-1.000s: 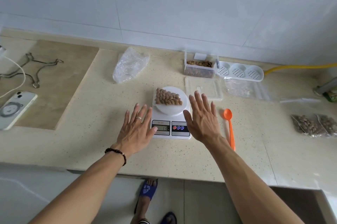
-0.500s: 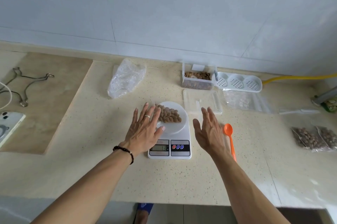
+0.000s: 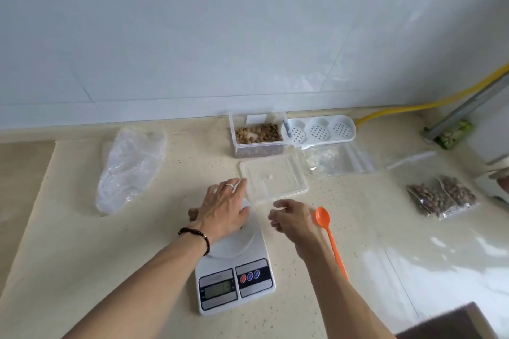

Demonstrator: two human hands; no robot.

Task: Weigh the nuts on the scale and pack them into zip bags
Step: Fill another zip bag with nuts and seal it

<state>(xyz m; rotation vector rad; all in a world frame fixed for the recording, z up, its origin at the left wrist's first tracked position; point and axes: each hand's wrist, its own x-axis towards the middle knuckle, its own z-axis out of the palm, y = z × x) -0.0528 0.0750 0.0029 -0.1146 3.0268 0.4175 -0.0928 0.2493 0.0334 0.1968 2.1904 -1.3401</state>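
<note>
A pale speckled worktop point(image 3: 316, 242) fills the lower part of the frame, with a wall of big white tiles point(image 3: 248, 35) behind it. A yellow hose point(image 3: 413, 107) runs along the wall at the upper right.

The left hand point(image 3: 223, 209) lies flat over the round plate of the white scale point(image 3: 237, 272) in the middle of the frame, fingers straight and close together, covering the nuts (I cannot see them under the hand). The right hand point(image 3: 294, 218) hovers just right of the scale, fingers loosely curled and holding nothing.

One scale sits there, its screen and buttons at the lower middle. One orange spoon point(image 3: 329, 236) lies just right of the right hand. One clear box of nuts point(image 3: 259, 134) stands by the wall at the upper middle, and its one clear lid point(image 3: 275, 181) lies flat in front of it. One white tray with three round cups point(image 3: 321, 129) is beside the box. Two filled zip bags point(image 3: 440, 196) lie at the right. Some empty zip bags point(image 3: 338, 159) lie right of the lid. One crumpled clear bag point(image 3: 129, 167) lies at the left.
</note>
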